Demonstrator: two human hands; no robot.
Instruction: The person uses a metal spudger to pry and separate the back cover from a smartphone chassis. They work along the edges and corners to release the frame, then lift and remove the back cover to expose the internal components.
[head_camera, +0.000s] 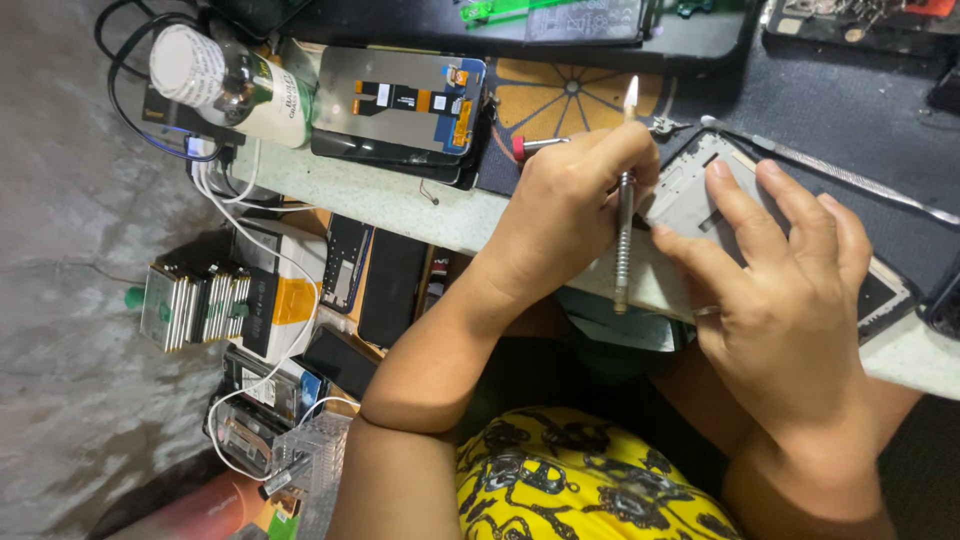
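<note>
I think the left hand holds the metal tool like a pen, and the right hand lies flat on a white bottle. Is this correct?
Not quite. In the head view, the left hand does hold the metal tool like a pen, but the right hand lies flat on the grey phone frame, not on a bottle. The white bottle lies far off at the desk's left end, untouched.

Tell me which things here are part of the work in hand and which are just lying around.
In use:
left hand gripping the metal tool
right hand pressing the phone frame

Lying about:
display panel
white bottle
tweezers
red-handled tool
white cables
</note>
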